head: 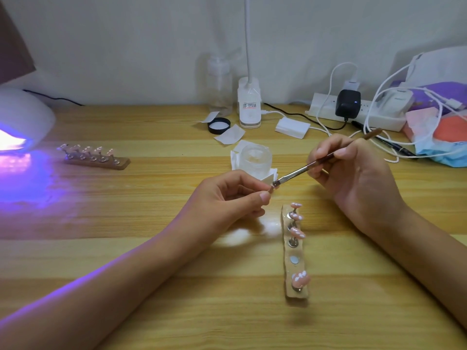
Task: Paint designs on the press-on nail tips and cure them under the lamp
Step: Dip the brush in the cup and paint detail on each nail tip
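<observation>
My left hand (232, 195) pinches a small nail tip on its stand (271, 190) between thumb and fingertips. My right hand (353, 173) grips a brown brush (313, 165), whose bristles touch that nail tip. Below the hands lies a wooden holder strip (296, 281) carrying several pink nail tips with white dots (300, 277); one of its magnet spots (294, 260) is bare. A second holder strip (101, 161) with several tips sits at the left, near the white curing lamp (25, 117), which glows purple.
A clear open jar (256, 157) on white paper stands just behind my hands. Further back are a black lid (218, 125), a clear bottle (219, 87), a desk lamp base (249, 104), a power strip (353, 112), cables and a bag (439, 132).
</observation>
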A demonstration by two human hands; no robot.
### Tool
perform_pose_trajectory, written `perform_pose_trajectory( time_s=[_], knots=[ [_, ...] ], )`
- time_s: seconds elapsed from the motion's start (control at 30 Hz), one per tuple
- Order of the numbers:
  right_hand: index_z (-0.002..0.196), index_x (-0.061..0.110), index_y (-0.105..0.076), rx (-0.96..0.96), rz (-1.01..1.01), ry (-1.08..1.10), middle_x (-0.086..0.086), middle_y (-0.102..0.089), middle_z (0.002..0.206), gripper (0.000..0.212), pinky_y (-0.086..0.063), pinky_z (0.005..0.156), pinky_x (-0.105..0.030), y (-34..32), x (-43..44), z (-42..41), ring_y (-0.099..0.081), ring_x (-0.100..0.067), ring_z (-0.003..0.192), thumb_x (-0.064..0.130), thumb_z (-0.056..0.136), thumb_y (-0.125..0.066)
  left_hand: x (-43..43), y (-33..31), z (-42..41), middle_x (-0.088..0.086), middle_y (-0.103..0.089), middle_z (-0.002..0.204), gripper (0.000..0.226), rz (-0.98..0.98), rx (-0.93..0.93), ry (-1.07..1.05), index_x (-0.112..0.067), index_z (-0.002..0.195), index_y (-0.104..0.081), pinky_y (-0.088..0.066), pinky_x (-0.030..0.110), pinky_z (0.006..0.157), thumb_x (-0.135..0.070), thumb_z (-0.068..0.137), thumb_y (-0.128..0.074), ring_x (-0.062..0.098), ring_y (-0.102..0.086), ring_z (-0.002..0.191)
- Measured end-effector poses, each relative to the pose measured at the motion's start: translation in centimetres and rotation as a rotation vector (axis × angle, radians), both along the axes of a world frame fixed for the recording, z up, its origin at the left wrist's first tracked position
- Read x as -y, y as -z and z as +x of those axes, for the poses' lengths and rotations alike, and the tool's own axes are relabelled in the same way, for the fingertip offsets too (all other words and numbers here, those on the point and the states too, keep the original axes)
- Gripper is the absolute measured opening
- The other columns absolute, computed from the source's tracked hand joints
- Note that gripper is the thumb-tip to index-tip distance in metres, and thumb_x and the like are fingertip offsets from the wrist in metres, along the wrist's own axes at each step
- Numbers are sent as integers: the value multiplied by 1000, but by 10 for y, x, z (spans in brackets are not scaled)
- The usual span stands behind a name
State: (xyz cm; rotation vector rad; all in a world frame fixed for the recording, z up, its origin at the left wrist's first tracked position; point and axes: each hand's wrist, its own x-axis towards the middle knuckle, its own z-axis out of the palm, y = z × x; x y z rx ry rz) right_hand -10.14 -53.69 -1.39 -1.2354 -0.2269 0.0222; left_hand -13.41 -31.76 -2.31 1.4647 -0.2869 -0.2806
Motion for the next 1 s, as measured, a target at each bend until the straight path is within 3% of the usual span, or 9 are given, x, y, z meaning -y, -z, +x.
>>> perform_pose_trajectory(
  time_s=[0.23,0.37,0.53,0.7,0.77,0.87,1.0],
  knots=[
    [64,16,-63,2,-43,117,0,-56,71,24,-47,66,-21,2,2,1,-52,-12,69,15,75,-41,-1,1,1,1,-74,83,7,-6,-21,-16,-26,79,-76,-56,21,74,-24,72,-74,8,-68,74],
    [64,22,-68,105,-7,27,1,-58,72,34,-48,69,-21,-1,-1,-3,-54,-12,71,14,77,-38,-1,0,1,-1,-75,86,9,7,-25,-22,-28,81,-77,-57,23,76,-27,72,-74,7,-69,79],
    [64,22,-69,95,-70,40,2,-60,74,34,-46,72,-22,1,-3,-3,-56,-11,71,13,78,-39,-1,1,1,0,-76,88,11,4,-39,-28,-25,82,-77,-57,22,75,-27,72,-74,7,-70,80],
    [64,23,-69,71,-122,175,5,-63,74,31,-46,74,-24,2,1,-2,-59,-8,72,15,78,-43,-2,1,2,2,-75,90,6,27,-41,-49,-27,84,-76,-59,33,85,-25,78,-75,11,-71,83],
    [68,24,-70,81,-118,233,6,-65,76,30,-47,72,-22,2,1,-2,-61,-8,74,17,80,-44,-3,2,2,2,-75,90,11,24,-36,-59,-29,87,-75,-59,34,86,-19,83,-75,12,-71,85],
    [85,21,-70,110,-155,342,9,-67,77,26,-47,70,-20,2,1,-3,-61,-7,76,15,92,-46,-3,0,1,3,-76,90,15,-14,-30,-63,-32,87,-73,-58,27,78,-17,83,-74,15,-71,88],
    [97,22,-67,199,-316,463,9,-65,81,23,-47,75,-21,2,1,-3,-59,-6,81,9,100,-50,-1,-3,0,6,-76,92,10,-58,-33,-73,-31,81,-73,-56,23,75,-27,72,-75,18,-71,92]
  ],
)
